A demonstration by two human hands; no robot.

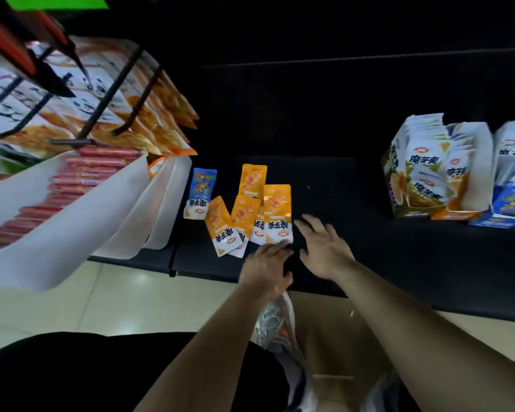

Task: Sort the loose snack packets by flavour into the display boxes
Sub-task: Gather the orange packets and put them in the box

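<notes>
1. Far left of the orange pile, white plastic bins (pixel 125 221) holding red sausage sticks (pixel 81 179) jut over the left end of the black desk (pixel 399 263). They wall off that side, so nothing can be moved out that way.
2. Just left of the pile, and apart from it, a blue-and-white foil snack packet (pixel 200 193) lies flat. It is the odd flavour, probably left for its own trip.
3. The orange-and-white foil snack packets (pixel 277 212) lie flat and overlapping, all loose and unsorted. The pile sits close to the desk's near edge, so a careless sweep could push one to the floor.
4. The left hand (pixel 266 267) reaches over that edge with its fingertips on the near end of the pile's rightmost packet. The thumb is hidden, so I cannot tell whether it pinches or only presses.
5. Just right of the pile, the right hand (pixel 324 248) hovers, fingers spread and released, holding nothing. It seems ready to receive a packet.
6. Well right of the pile stand a green cardboard display box (pixel 411 179), an orange cardboard display box (pixel 464 173) and a blue cardboard display box (pixel 512 197), side by side and open-topped for dropping packets in. The desk between them and the pile is bare, giving an open run.
</notes>
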